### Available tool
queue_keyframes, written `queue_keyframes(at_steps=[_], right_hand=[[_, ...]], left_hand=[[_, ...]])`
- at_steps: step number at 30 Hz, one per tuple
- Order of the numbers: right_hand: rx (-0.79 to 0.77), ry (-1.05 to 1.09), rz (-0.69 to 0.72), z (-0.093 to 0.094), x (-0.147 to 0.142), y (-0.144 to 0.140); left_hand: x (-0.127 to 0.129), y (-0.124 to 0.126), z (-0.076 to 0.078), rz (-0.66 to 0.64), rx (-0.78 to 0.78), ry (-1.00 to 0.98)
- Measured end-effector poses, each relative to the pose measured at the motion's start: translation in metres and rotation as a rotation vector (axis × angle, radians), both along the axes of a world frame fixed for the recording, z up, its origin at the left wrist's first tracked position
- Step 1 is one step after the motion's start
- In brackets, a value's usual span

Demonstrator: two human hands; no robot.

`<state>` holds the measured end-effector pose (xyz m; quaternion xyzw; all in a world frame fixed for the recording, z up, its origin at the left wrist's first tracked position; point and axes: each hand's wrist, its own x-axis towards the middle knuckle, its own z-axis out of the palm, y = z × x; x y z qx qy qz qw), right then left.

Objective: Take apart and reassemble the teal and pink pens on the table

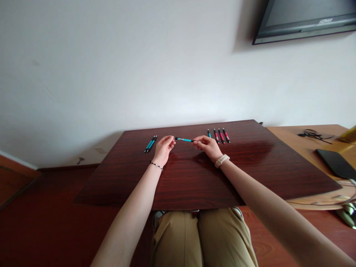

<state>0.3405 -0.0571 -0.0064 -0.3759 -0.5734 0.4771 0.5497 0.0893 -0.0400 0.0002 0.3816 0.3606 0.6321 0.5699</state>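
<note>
A blue pen with black ends (184, 139) is held level above the dark table, stretched between both hands. The fingertips of my left hand (164, 148) pinch its left end. At the other end, my right hand (208, 145) grips the pen between thumb and fingers. Left of my left hand lie two blue pens (151, 144) close together on the table. Just beyond my right hand rests another blue pen (209, 134), partly hidden by the hand. Beside it are three red pens (221, 136) in a row.
The dark wooden table (183, 185) stands against a white wall. To the right is a lighter wooden desk (300, 141) with a coiled black cable (317, 135) and a flat black device (337, 163). A screen (308, 22) hangs at upper right.
</note>
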Motion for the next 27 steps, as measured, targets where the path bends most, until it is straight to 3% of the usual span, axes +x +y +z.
queue_keyframes(at_steps=[5,11,27], right_hand=[[-0.027,-0.107,-0.002,0.0008,0.0000,-0.0013],[-0.010,-0.019,-0.006,0.0003,-0.0002,-0.0003],[-0.058,-0.053,-0.037,-0.0038,0.0009,0.0032]], left_hand=[[0.0026,-0.0011,0.0010,0.011,0.071,0.034],[0.0008,-0.0009,0.0017,0.042,0.085,0.036],[0.0008,0.0006,0.0009,0.063,0.068,0.031]])
